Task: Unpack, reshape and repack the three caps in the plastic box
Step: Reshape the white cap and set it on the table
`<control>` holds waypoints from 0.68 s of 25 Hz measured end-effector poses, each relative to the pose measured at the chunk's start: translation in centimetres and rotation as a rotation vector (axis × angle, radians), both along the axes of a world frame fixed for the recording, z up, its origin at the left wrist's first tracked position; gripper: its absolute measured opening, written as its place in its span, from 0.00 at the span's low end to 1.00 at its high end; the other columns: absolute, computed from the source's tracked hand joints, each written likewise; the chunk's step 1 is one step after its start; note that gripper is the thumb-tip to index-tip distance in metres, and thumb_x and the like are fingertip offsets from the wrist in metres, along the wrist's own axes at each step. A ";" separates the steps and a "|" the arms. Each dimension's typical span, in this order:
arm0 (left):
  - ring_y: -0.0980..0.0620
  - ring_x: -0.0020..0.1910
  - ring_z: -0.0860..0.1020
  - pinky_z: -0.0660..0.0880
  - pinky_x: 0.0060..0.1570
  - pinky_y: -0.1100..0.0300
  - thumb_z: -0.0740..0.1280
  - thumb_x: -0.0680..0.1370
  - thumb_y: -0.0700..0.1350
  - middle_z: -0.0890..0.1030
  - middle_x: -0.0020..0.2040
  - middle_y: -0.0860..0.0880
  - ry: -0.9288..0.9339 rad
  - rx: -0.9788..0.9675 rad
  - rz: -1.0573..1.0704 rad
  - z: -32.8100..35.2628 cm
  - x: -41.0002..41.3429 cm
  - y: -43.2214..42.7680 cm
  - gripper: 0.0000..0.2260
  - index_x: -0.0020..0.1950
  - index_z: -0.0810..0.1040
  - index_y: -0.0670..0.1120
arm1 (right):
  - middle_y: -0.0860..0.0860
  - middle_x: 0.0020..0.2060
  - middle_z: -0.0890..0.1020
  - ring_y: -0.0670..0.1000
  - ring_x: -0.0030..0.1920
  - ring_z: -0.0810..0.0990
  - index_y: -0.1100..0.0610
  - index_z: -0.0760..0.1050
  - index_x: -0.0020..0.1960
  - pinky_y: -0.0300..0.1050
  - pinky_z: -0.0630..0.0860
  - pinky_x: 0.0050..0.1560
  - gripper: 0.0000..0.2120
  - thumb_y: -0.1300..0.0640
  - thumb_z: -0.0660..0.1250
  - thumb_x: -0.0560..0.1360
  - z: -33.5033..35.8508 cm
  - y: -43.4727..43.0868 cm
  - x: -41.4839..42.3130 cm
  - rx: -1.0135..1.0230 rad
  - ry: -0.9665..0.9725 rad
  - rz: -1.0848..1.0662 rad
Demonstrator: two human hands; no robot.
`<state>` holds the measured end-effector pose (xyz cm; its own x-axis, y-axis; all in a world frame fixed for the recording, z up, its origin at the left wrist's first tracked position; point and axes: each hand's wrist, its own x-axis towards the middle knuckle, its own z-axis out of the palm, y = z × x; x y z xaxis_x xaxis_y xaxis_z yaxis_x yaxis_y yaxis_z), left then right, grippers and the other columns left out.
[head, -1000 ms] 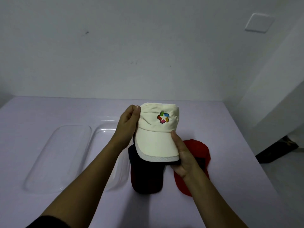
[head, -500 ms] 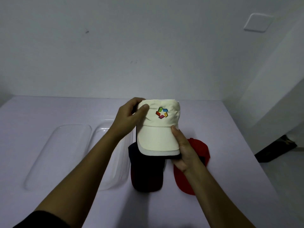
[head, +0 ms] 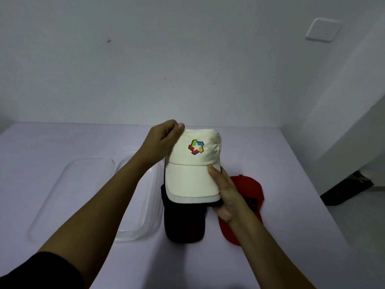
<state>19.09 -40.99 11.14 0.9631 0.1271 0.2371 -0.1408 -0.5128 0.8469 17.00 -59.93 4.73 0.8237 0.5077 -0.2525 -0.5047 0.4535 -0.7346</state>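
I hold a cream cap (head: 192, 180) with a multicoloured logo up over the table, brim towards me. My left hand (head: 161, 140) pinches the top left of its crown. My right hand (head: 226, 191) grips the right edge of its brim, thumb on top. Beneath it a dark navy cap (head: 184, 221) lies on the table, partly hidden by the cream one. A red cap (head: 249, 192) lies to the right, partly behind my right hand. The clear plastic box (head: 143, 205) sits open just left of the navy cap.
The clear lid (head: 70, 197) lies flat to the left of the box on the pale purple table (head: 291, 236). A white wall stands behind. The table's right edge drops to a floor with a dark object (head: 345, 190).
My left hand has slid from the cap's left side up to the top of the crown. The cream cap has risen slightly and tilted more upright. The right hand keeps its grip on the brim.
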 end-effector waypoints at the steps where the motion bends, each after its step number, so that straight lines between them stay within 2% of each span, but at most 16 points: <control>1: 0.52 0.32 0.69 0.66 0.33 0.60 0.58 0.81 0.48 0.70 0.31 0.44 -0.014 -0.015 0.018 0.1 0.0 0.0 0.17 0.38 0.71 0.37 | 0.57 0.61 0.80 0.58 0.60 0.79 0.54 0.71 0.67 0.50 0.80 0.51 0.27 0.53 0.72 0.69 0.0 0.0 -0.1 -0.012 0.001 -0.012; 3: 0.49 0.34 0.71 0.67 0.35 0.57 0.59 0.80 0.52 0.73 0.34 0.39 -0.050 0.048 -0.013 0.5 -0.1 0.0 0.21 0.39 0.73 0.34 | 0.56 0.59 0.81 0.57 0.59 0.80 0.53 0.71 0.66 0.49 0.80 0.49 0.25 0.54 0.70 0.69 0.1 0.1 -0.2 -0.035 -0.001 -0.024; 6: 0.55 0.36 0.74 0.68 0.36 0.65 0.64 0.76 0.55 0.78 0.36 0.49 -0.056 0.304 -0.104 1.5 -0.1 -0.3 0.16 0.42 0.79 0.42 | 0.53 0.55 0.83 0.52 0.52 0.84 0.52 0.73 0.63 0.45 0.81 0.44 0.23 0.55 0.69 0.68 0.6 0.1 -0.4 -0.084 -0.030 -0.040; 8: 0.57 0.30 0.70 0.64 0.31 0.68 0.66 0.77 0.53 0.74 0.30 0.52 -0.041 0.405 -0.119 1.8 0.0 -0.7 0.14 0.36 0.75 0.44 | 0.52 0.54 0.84 0.51 0.50 0.84 0.51 0.73 0.63 0.44 0.81 0.43 0.24 0.55 0.69 0.67 1.0 0.3 -0.6 -0.102 -0.047 -0.035; 10: 0.57 0.26 0.65 0.62 0.27 0.68 0.64 0.78 0.51 0.68 0.25 0.54 -0.039 0.399 -0.095 2.0 0.5 -0.6 0.17 0.31 0.69 0.47 | 0.52 0.56 0.83 0.52 0.52 0.83 0.52 0.72 0.64 0.45 0.81 0.45 0.26 0.54 0.70 0.67 1.2 0.8 -0.6 -0.100 -0.054 -0.037; 12: 0.56 0.25 0.64 0.61 0.28 0.64 0.62 0.79 0.52 0.66 0.24 0.53 -0.050 0.392 -0.055 2.0 0.8 -0.3 0.20 0.28 0.65 0.50 | 0.54 0.58 0.82 0.53 0.55 0.82 0.53 0.71 0.65 0.45 0.81 0.45 0.28 0.54 0.71 0.66 1.2 1.1 -0.6 -0.095 -0.058 -0.060; 13: 0.55 0.25 0.65 0.62 0.30 0.61 0.61 0.79 0.54 0.67 0.24 0.52 -0.054 0.412 -0.047 2.0 0.9 -0.3 0.20 0.28 0.66 0.50 | 0.54 0.58 0.81 0.53 0.55 0.82 0.54 0.70 0.66 0.45 0.81 0.45 0.29 0.55 0.71 0.66 1.0 1.2 -0.6 -0.098 -0.060 -0.078; 15: 0.53 0.31 0.71 0.67 0.35 0.58 0.62 0.76 0.60 0.72 0.29 0.53 -0.031 0.493 -0.068 2.1 0.8 -0.8 0.18 0.36 0.76 0.48 | 0.54 0.58 0.81 0.52 0.53 0.83 0.55 0.70 0.66 0.42 0.81 0.44 0.29 0.55 0.72 0.66 0.8 1.4 -0.7 -0.132 -0.074 -0.106; 17: 0.52 0.37 0.74 0.68 0.38 0.58 0.63 0.74 0.62 0.73 0.31 0.55 0.015 0.611 -0.093 2.0 0.7 -1.9 0.18 0.44 0.78 0.48 | 0.53 0.56 0.82 0.49 0.52 0.83 0.54 0.69 0.65 0.40 0.80 0.43 0.27 0.56 0.72 0.68 0.6 1.5 -0.9 -0.195 -0.099 -0.103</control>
